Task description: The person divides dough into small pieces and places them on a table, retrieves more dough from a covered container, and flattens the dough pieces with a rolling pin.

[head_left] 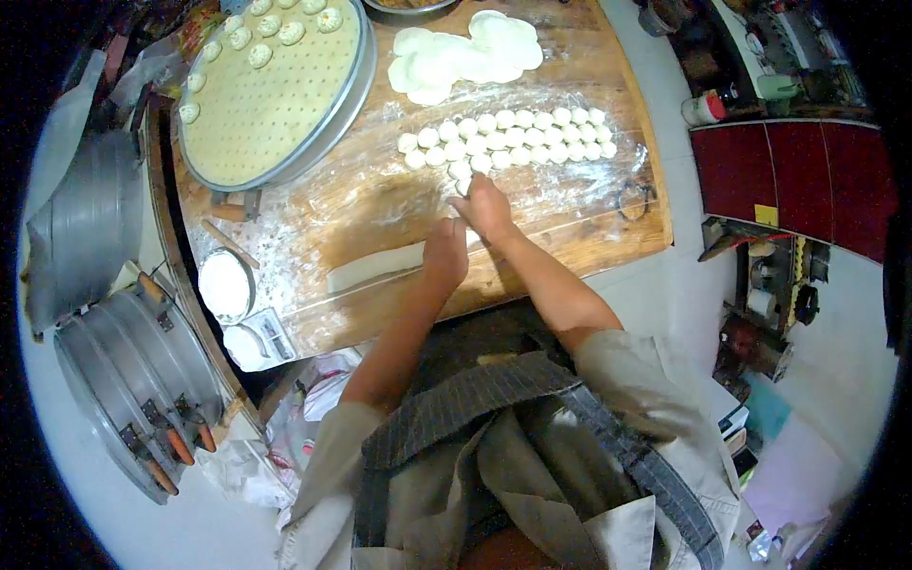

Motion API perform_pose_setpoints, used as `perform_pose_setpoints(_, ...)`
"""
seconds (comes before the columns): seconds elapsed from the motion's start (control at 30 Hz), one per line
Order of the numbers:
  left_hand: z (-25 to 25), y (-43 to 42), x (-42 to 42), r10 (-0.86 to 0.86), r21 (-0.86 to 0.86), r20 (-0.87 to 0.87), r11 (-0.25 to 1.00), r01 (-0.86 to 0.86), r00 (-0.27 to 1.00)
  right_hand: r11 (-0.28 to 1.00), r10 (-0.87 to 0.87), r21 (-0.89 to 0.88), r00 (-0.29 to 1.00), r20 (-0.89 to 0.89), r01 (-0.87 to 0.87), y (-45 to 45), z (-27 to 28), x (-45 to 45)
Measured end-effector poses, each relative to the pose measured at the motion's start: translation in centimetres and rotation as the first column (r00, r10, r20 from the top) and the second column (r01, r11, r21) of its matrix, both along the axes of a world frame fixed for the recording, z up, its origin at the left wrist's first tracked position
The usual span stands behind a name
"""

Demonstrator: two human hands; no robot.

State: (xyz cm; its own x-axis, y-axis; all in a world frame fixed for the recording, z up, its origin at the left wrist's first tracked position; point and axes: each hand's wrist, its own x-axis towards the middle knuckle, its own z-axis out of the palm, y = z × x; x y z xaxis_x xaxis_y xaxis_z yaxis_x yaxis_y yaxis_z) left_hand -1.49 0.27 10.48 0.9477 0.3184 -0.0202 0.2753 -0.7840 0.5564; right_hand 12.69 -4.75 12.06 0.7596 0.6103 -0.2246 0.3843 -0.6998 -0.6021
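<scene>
Head view — dough (375, 267) on floured table (589, 214) — red cabinets (798, 180).

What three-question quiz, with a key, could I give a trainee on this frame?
1. Which of the person's hands is nearer the rows of small dough pieces?
2. True or false: in the picture, the wooden stick lies to the left of the dough strip.
3. What sits on the round tray at the upper left? A) knives B) buns C) cups

Key:
1. The right hand; the left hand is at the strip's end.
2. True.
3. B.
</scene>
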Motion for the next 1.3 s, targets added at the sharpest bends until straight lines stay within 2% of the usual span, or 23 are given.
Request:
perform_pose_setpoints(0.07, -0.2, -0.3, 0.3, 0.126, 0.086, -0.137, 0.99, -0.115, 0.983, 0.999, -0.005, 0.036, 0.999, 0.035, 0.003, -1.0, 0.7, -0.4)
perform_pose_setpoints(0.13, 0.6, 0.3, 0.0, 0.091, 0.096, -0.095, 0.992, -0.082, 0.991, 0.994, -0.101, -0.05, 0.987, -0.125, 0.095, -2.3, 2.4, -0.7)
perform_pose_setpoints(0.17, 1.0, 0.7, -0.1, 0.051, 0.112, -0.064, 0.993, -0.044, 0.997, 0.994, -0.097, -0.052, 0.989, -0.113, 0.092, -2.7, 2.7, -1.3)
perform_pose_setpoints(0.23, 1.2, 1.0, -0.1, 0.068, 0.074, -0.11, 0.995, -0.06, 0.992, 0.989, -0.138, -0.087, 0.962, -0.235, 0.121, -3.5, 1.3, -3.0)
perform_pose_setpoints(0.27, 1.6, 1.5, -0.4, 0.052, 0.015, -0.038, 0.999, -0.052, 0.998, 0.988, -0.151, -0.067, 0.931, -0.332, 0.136, -3.2, -0.1, -3.9)
perform_pose_setpoints(0.3, 1.9, 1.9, -0.5, 0.041, -0.04, 0.033, 0.998, -0.039, 0.999, 0.988, -0.151, -0.066, 0.931, -0.333, 0.137, -2.5, -0.8, -4.7)
perform_pose_setpoints(0.37, 1.6, 2.5, -0.9, 0.048, -0.051, 0.096, 0.998, -0.043, 0.994, 0.954, -0.274, 0.007, 0.881, -0.384, 0.3, -1.1, -1.3, -6.3)
perform_pose_setpoints(0.43, 1.6, 3.0, -1.0, 0.061, -0.157, 0.267, 0.987, -0.019, 0.962, 0.963, -0.223, 0.059, 0.904, -0.366, 0.261, -0.6, -0.9, -6.3)
perform_pose_setpoints(0.47, 1.6, 3.0, -0.9, 0.055, -0.155, 0.262, 0.988, -0.014, 0.964, 0.967, -0.204, 0.077, 0.923, -0.326, 0.241, -0.5, -0.8, -6.3)
perform_pose_setpoints(0.53, 1.5, 2.9, 0.1, 0.073, -0.123, -0.03, 0.989, -0.076, 0.997, 0.97, -0.189, 0.093, 0.941, -0.28, 0.223, -0.6, -0.3, -6.1)
perform_pose_setpoints(0.57, 1.3, 2.8, 0.8, 0.066, -0.126, -0.028, 0.99, -0.069, 0.997, 0.956, -0.215, 0.129, 0.926, -0.312, 0.265, -0.8, -0.1, -5.9)
perform_pose_setpoints(0.63, 0.9, 2.4, 1.9, 0.087, -0.124, -0.217, 0.985, -0.116, 0.972, 0.939, -0.24, 0.156, 0.908, -0.342, 0.307, -1.6, -0.1, -5.3)
perform_pose_setpoints(0.7, 0.4, 2.0, 2.4, 0.074, -0.088, -0.223, 0.992, -0.095, 0.972, 0.924, -0.147, 0.291, 0.934, -0.325, 0.246, -2.4, 0.0, -4.4)
perform_pose_setpoints(0.73, 0.2, 1.8, 2.5, 0.059, -0.048, -0.232, 0.996, -0.073, 0.971, 0.925, -0.152, 0.286, 0.932, -0.328, 0.251, -3.2, 0.1, -4.0)
perform_pose_setpoints(0.8, -0.8, 1.9, 3.8, 0.045, -0.081, -0.286, 0.994, -0.071, 0.957, 0.906, 0.019, 0.376, 0.866, -0.5, 0.197, -4.4, 0.9, -2.3)
perform_pose_setpoints(0.83, -1.1, 1.9, 4.0, 0.032, -0.11, -0.342, 0.991, -0.073, 0.939, 0.906, 0.017, 0.372, 0.863, -0.505, 0.2, -4.5, 2.4, -1.9)
perform_pose_setpoints(0.9, -1.5, 2.1, 4.4, 0.037, -0.059, -0.391, 0.996, -0.065, 0.92, 0.913, -0.1, 0.196, 0.665, -0.74, 0.356, -4.5, 4.8, 0.0)
perform_pose_setpoints(0.97, -1.1, 1.6, 4.2, 0.027, -0.01, -0.448, 0.999, -0.036, 0.893, 0.88, -0.152, 0.187, 0.634, -0.758, 0.436, -5.4, 0.4, 2.3)
perform_pose_setpoints(1.0, -0.2, 1.3, 3.3, 0.007, 0.027, -0.364, 1.0, 0.003, 0.932, 0.89, -0.195, 0.196, 0.732, -0.653, 0.412, -5.6, -2.2, 3.1)
perform_pose_setpoints(1.1, 1.0, 1.2, 2.0, -0.008, 0.067, -0.224, 0.998, 0.023, 0.975, 0.903, -0.254, 0.146, 0.774, -0.58, 0.405, -3.9, -2.8, 4.0)
perform_pose_setpoints(1.13, 1.2, 1.0, 1.7, -0.006, 0.052, -0.16, 0.999, 0.015, 0.987, 0.92, -0.265, 0.164, 0.875, -0.406, 0.355, -3.0, -3.4, 3.9)
perform_pose_setpoints(1.2, 1.4, 1.0, 1.2, -0.018, 0.047, -0.159, 0.999, 0.026, 0.987, 0.949, -0.279, 0.128, 0.956, -0.097, 0.29, -1.8, -3.7, 3.5)
perform_pose_setpoints(1.3, 1.2, 0.8, 0.7, -0.039, 0.083, -0.135, 0.995, 0.051, 0.99, 0.943, -0.323, 0.082, 0.946, -0.024, 0.323, -0.8, -3.0, 2.8)
